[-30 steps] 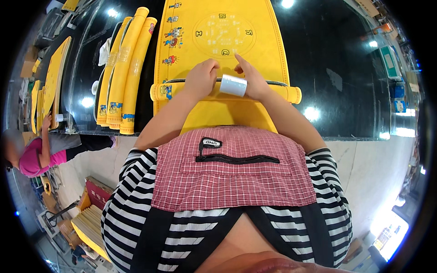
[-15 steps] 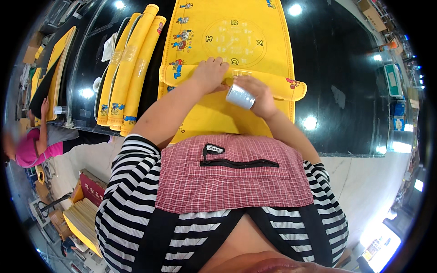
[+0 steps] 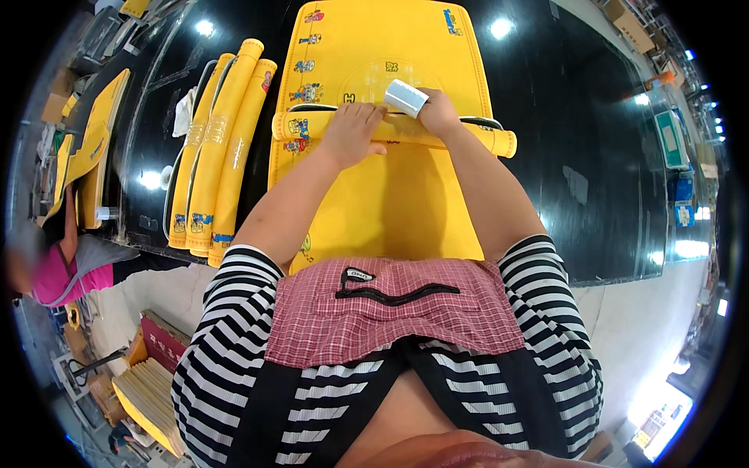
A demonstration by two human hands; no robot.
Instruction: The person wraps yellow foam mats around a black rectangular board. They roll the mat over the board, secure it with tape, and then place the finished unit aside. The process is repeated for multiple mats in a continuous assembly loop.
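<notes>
A yellow printed mat (image 3: 351,199) lies rolled up across a stack of similar flat mats. My left hand (image 3: 353,134) rests over the left-middle part of this rolled mat (image 3: 312,125), fingers laid across its top and thumb held apart. In my right hand (image 3: 438,115) is a roll of tape (image 3: 406,97), held at its right end just beyond the rolled mat. Shiny clear tape shows between the hands, but where its end sticks cannot be made out. Dark edging peeks out along the roll's far side.
Several finished yellow rolls (image 3: 226,148) lie to the left on the black table (image 3: 562,156). At far left a person in a pink top (image 3: 78,273) handles yellow mats (image 3: 94,148). A box of flat yellow goods (image 3: 148,390) stands on the lower left.
My right hand has carried the tape roll from the near side of the rolled mat over to its far side. My left hand stays on the rolled mat, its thumb now spread.
</notes>
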